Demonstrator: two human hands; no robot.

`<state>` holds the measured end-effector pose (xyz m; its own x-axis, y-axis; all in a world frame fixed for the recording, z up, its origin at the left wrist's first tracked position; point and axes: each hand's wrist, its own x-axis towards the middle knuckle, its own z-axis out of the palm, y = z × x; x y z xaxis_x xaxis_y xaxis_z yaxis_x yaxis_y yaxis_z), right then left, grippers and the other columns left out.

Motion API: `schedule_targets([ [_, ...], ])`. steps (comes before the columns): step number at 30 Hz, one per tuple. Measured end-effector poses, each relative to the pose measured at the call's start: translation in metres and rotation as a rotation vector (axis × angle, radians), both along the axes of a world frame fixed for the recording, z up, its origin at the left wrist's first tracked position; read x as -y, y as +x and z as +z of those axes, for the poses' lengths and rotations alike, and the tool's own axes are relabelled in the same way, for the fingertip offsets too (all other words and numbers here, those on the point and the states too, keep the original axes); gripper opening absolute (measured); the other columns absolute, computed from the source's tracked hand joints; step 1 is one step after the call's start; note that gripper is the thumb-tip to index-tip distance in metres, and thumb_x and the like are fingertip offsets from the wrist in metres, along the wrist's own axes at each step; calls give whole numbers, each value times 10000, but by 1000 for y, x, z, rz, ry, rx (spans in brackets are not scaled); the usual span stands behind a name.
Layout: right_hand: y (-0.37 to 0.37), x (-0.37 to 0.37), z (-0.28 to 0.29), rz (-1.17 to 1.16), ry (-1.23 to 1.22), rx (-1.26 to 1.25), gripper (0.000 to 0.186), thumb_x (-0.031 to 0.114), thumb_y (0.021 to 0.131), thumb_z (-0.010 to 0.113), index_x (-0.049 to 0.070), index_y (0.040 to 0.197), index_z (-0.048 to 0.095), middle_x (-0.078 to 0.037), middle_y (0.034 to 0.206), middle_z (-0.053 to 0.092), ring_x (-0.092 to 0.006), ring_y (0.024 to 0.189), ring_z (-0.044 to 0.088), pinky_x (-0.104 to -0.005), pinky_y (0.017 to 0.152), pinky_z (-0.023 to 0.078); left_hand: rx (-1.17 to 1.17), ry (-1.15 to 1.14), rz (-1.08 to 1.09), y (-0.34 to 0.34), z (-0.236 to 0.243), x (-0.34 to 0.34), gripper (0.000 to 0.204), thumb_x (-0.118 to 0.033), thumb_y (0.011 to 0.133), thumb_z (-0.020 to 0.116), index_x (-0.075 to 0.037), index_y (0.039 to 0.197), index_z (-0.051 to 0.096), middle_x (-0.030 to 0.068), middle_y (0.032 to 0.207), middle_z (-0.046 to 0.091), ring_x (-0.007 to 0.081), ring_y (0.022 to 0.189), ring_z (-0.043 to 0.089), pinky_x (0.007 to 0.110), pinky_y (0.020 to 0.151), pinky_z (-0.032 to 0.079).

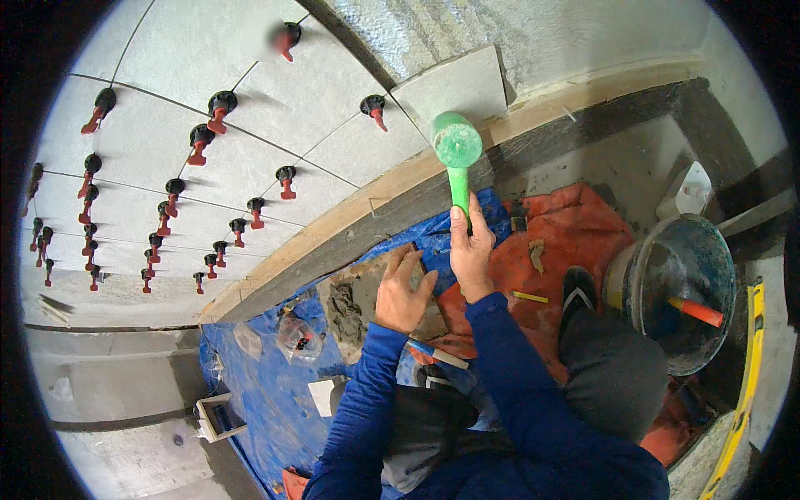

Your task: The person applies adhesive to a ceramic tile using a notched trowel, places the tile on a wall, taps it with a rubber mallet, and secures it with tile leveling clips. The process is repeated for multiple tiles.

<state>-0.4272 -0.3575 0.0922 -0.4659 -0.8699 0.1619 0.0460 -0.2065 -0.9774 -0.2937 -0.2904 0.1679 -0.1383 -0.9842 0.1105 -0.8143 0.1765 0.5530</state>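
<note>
Pale grey tiles (333, 79) spread from 9 to 12 o'clock. My right hand (473, 254) is wrapped round the handle of a green mallet (458, 143), gripping low, I judge to leave its head free; that head sits at 1 o'clock, over the edge of a small cut tile (467, 77), though I cannot tell whether they touch. My left hand (402, 293) is empty near the centre, fingers loosely bent, perhaps just kept clear of the mallet. Beyond, a wooden strip (312, 236) borders the tiles, seemingly as an edge. Red-and-black clips (286, 183) stand up along the joints, probably levelling them, and would obstruct the mallet towards 10 o'clock. Rumpled orange sheeting (575, 229) lies at 3 o'clock, blue sheeting (262, 400) at 8. A bucket (717, 258) crowds my knee past 3 o'clock, holding an orange-handled tool (698, 312); a yellow level (742, 396) lies at 4.
</note>
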Motion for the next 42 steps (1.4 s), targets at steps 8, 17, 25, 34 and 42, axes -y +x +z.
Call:
schedule_targets([
  [8,4,1,3,60,41,106,481,266,1050,602,-58,1402,549,-172,979,726,-207,789,668,-362,721,538,18,-107,9,5,-3,2,444,-257,895,744,-35,1273,676,252,1300,650,416,1204,633,448,1006,513],
  [17,-13,-6,20,34,-7,254,468,306,1085,545,-19,1422,542,-25,786,573,-102,644,519,-286,565,444,-585,155,479,-64,5,139,782,-686,877,663,73,1059,716,188,946,721,283,803,674,407,709,530],
  [25,-36,-7,51,-21,-50,289,421,316,1114,474,20,1409,522,54,724,452,-21,592,425,-204,489,354,-923,343,714,-122,6,197,1106,-925,743,581,64,1232,664,174,988,650,287,838,613,484,716,505],
  [34,-43,15,61,-86,-110,19,456,301,1069,570,-26,1387,582,-130,890,663,-175,744,613,-346,698,522,-1156,218,622,-118,-19,211,1072,-888,728,654,121,1089,690,154,849,650,242,667,555,414,583,444],
  [42,-42,8,52,-75,-130,285,451,284,1093,533,-2,1442,550,44,795,537,-31,654,463,-208,547,376,-1035,254,796,-125,-6,200,1032,-866,749,662,106,1095,693,173,885,679,240,647,571,401,564,451],
])
